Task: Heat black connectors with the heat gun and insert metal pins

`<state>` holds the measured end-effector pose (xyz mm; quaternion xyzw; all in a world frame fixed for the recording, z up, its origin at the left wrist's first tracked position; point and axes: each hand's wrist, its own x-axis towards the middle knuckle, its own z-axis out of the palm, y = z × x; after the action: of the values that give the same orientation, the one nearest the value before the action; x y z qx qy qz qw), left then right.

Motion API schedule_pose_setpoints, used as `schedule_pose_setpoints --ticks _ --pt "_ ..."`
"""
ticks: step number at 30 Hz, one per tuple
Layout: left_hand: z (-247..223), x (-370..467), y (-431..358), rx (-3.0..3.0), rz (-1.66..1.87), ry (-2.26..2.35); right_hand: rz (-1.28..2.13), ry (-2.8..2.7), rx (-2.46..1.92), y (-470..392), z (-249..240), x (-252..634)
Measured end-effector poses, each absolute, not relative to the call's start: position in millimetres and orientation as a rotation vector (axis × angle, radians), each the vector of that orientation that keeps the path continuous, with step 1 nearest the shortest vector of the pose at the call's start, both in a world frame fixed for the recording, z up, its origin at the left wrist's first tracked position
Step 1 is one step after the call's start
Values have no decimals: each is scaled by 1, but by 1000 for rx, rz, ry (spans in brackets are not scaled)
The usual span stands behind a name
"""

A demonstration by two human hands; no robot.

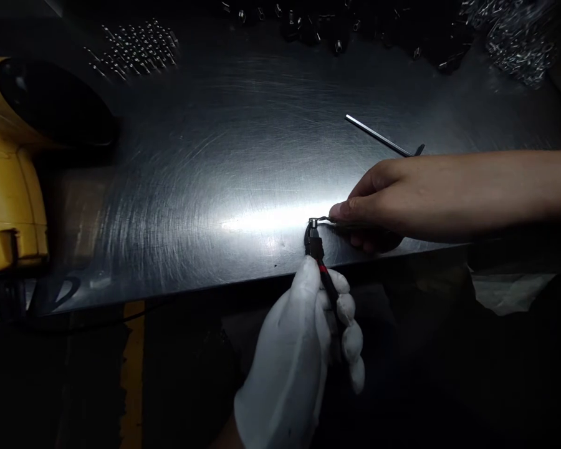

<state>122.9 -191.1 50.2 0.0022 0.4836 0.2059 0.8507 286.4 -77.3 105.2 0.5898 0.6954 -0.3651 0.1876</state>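
Note:
My left hand [292, 355], in a white glove, pinches a small black part [315, 244] just beyond the front edge of the metal table. This part has a shiny metal end [313, 222] and a black lead with a red band [323, 269] running down through the gloved fingers. My right hand [374, 206], bare, is closed on a thin dark piece [323, 219] that reaches left to the metal end. Whether this piece is a wire or a tool tip, I cannot tell. Its other end is hidden by the hand.
On the metal table [191, 187] a thin L-shaped rod [378, 135] lies behind my right hand. A yellow and black power tool [14, 181] is at left. Upright metal pins [133, 50] stand back left; small black parts [318, 28] and clear bags [518, 43] lie along the back.

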Motion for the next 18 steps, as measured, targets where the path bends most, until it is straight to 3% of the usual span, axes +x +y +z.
schedule_pose_setpoints --ticks 9,18 --pt "41 123 -196 12 437 1002 -1452 1651 1898 -86 105 287" --pt "49 124 -188 41 428 996 -1311 1732 1899 -86 107 285"
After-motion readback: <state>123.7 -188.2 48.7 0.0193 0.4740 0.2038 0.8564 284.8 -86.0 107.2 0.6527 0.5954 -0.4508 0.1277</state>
